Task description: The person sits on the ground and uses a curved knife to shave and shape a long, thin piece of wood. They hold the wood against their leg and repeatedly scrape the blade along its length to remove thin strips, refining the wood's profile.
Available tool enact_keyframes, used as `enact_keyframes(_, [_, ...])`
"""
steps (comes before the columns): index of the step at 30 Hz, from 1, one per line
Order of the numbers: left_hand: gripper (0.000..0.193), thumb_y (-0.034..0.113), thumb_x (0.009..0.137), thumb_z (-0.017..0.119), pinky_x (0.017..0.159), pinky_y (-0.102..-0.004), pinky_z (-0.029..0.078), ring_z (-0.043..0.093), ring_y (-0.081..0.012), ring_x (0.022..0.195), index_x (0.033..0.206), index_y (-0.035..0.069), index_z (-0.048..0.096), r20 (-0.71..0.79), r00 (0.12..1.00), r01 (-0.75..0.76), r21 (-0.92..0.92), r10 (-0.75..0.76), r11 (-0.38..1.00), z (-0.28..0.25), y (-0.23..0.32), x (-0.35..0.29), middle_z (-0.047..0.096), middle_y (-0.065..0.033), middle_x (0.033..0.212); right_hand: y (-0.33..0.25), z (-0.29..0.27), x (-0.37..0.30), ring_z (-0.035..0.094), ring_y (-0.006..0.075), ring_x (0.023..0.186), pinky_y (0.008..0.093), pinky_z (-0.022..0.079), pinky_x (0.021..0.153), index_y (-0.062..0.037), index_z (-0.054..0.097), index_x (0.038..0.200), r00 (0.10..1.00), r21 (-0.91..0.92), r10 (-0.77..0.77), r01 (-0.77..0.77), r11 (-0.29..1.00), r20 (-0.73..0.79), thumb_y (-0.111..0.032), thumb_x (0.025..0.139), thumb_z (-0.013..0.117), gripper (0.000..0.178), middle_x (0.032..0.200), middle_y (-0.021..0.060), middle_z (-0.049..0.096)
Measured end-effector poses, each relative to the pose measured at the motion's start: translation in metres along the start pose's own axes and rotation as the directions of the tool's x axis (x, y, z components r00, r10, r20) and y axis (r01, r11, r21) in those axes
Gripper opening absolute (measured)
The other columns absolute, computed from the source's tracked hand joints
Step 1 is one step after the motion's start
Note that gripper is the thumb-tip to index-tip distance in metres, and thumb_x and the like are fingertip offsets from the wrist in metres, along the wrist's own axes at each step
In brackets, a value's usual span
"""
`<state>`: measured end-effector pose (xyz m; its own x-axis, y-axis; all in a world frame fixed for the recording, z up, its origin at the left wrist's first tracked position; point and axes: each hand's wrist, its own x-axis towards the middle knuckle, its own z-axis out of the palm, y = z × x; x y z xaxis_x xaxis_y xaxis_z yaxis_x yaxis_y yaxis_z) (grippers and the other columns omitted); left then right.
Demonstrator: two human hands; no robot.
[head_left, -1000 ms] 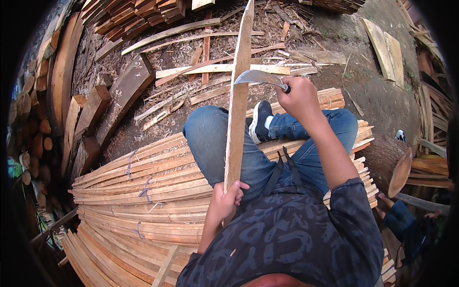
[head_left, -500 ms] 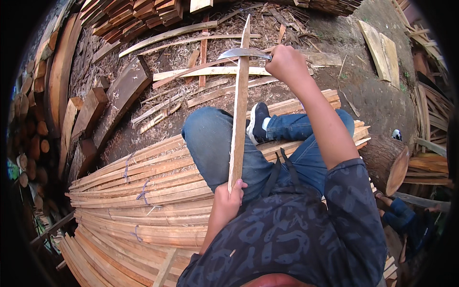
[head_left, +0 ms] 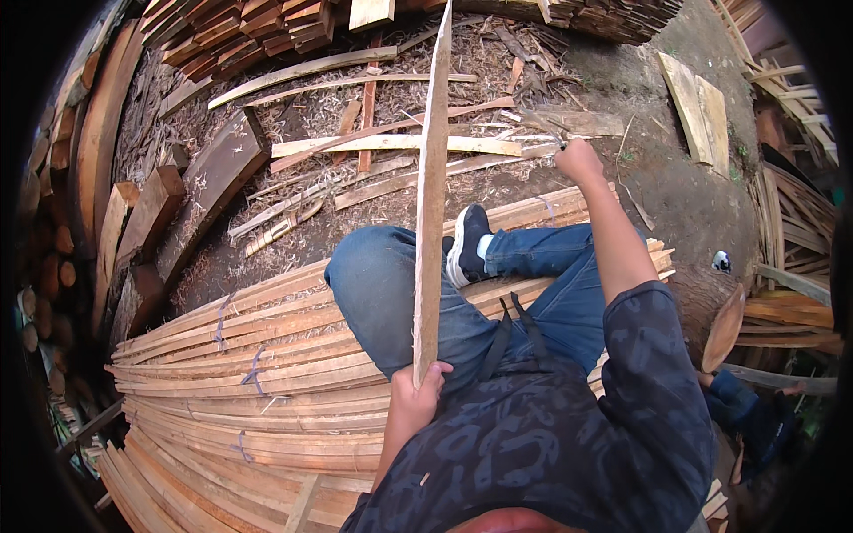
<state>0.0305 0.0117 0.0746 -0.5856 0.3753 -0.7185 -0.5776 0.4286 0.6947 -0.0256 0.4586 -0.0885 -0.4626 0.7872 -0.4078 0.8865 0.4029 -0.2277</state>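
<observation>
My left hand [head_left: 416, 395], by my bent left knee, is closed round the near end of a long wooden slat [head_left: 431, 204]. The slat stands out away from me, past the knee, with its far tip near the top edge; its left edge is pale and rough. Out to the right, my right hand [head_left: 580, 162] is closed on the handle of a curved knife [head_left: 561, 142]. The knife is apart from the slat, and its blade is hard to make out against the wood pieces and shavings behind it.
Bundles of tied slats [head_left: 293, 355] lie beneath me and to the left. Thick dark beams [head_left: 213, 191] stand at the left. Loose strips [head_left: 400, 142] and a bamboo-coloured sheath-like piece [head_left: 284, 229] lie on shavings ahead. A log [head_left: 724, 329] and another person [head_left: 755, 413] are at the right.
My right hand has swung right with the knife, whose blade has left the slat. The slat has shifted, its far tip rising toward the top edge, while my left hand keeps its grip.
</observation>
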Motion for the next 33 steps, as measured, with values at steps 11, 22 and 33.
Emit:
enact_keyframes(11, [0.033,0.022,0.096,0.054,0.052,-0.0267,0.038,0.047,-0.0078,0.056,0.093,-0.007,0.067,0.058,0.998,0.017,0.067,-0.021,0.998,0.001,0.006,0.002,0.053,-0.0009,0.062,0.000,0.050,-0.138,0.062,0.0426,0.068,0.0468,0.051,0.064,0.0013,0.069,0.079,0.976,0.394,-0.195,0.219,0.893,-0.101,-0.025,0.082,0.062,0.027,0.065,0.0229,0.062])
enact_keyframes(22, [0.038,0.025,0.099,0.048,0.050,-0.0256,0.038,0.045,-0.0076,0.054,0.095,-0.009,0.064,0.060,0.997,0.041,0.016,-0.042,0.999,0.005,0.008,0.004,0.049,0.0000,0.060,-0.122,-0.075,-0.169,0.067,0.0365,0.068,0.0439,0.055,0.068,-0.0012,0.067,0.072,0.801,0.028,-0.587,0.594,0.804,-0.117,-0.020,0.071,0.067,0.019,0.073,0.0203,0.067])
enact_keyframes(33, [0.040,0.027,0.100,0.046,0.049,-0.0269,0.039,0.046,-0.0096,0.051,0.089,-0.008,0.063,-0.033,0.994,0.101,0.056,-0.100,0.993,0.011,0.016,0.003,0.050,-0.0018,0.058,-0.141,-0.038,-0.100,0.068,0.0372,0.080,0.0436,0.055,0.074,-0.0004,0.069,0.079,0.826,-0.004,-0.558,0.559,0.829,-0.084,-0.016,0.067,0.065,0.020,0.081,0.0219,0.068])
